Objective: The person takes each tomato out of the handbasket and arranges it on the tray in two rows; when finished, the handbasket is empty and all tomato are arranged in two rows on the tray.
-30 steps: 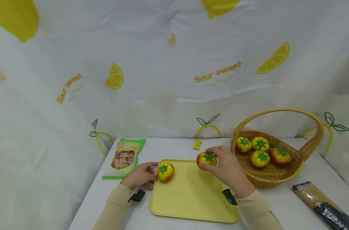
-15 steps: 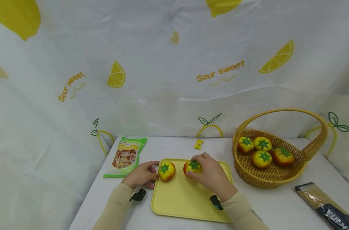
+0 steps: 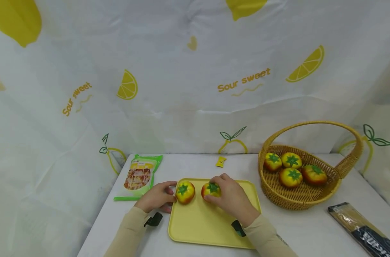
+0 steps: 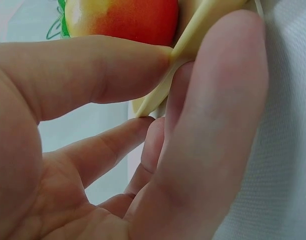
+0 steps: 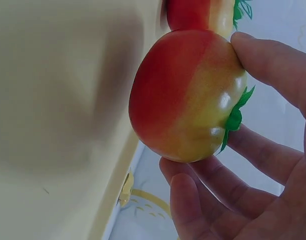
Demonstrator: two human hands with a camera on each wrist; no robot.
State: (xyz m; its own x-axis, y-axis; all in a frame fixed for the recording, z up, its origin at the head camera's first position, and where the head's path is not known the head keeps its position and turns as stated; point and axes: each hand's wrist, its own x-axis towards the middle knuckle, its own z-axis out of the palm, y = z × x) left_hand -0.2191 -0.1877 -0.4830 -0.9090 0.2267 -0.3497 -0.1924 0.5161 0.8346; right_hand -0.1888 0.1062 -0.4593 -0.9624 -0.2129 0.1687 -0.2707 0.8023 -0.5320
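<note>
My right hand [image 3: 231, 197] grips a red-and-yellow tomato [image 5: 187, 95] with a green leafy top, thumb on one side and fingers on the other. The held tomato is over the back part of the yellow tray [image 3: 211, 225]; whether it touches the tray I cannot tell. A second tomato [image 3: 185, 192] sits in the tray's back left corner, a small gap from the held one in the head view. At the tray's left edge my left hand [image 3: 157, 196] pinches the rim [image 4: 185, 50] between thumb and fingers.
A wicker basket [image 3: 288, 203] with a tall handle stands at right, holding several tomatoes [image 3: 290, 177]. Behind the tray lies a small yellow packet [image 3: 220, 161]. A green food bag [image 3: 138, 178] is at back left, and a long dark-and-tan package [image 3: 362, 228] at front right.
My right hand has carried its tomato leftward over the tray, towards the one in the corner, and come lower. The left hand stays at the tray's rim.
</note>
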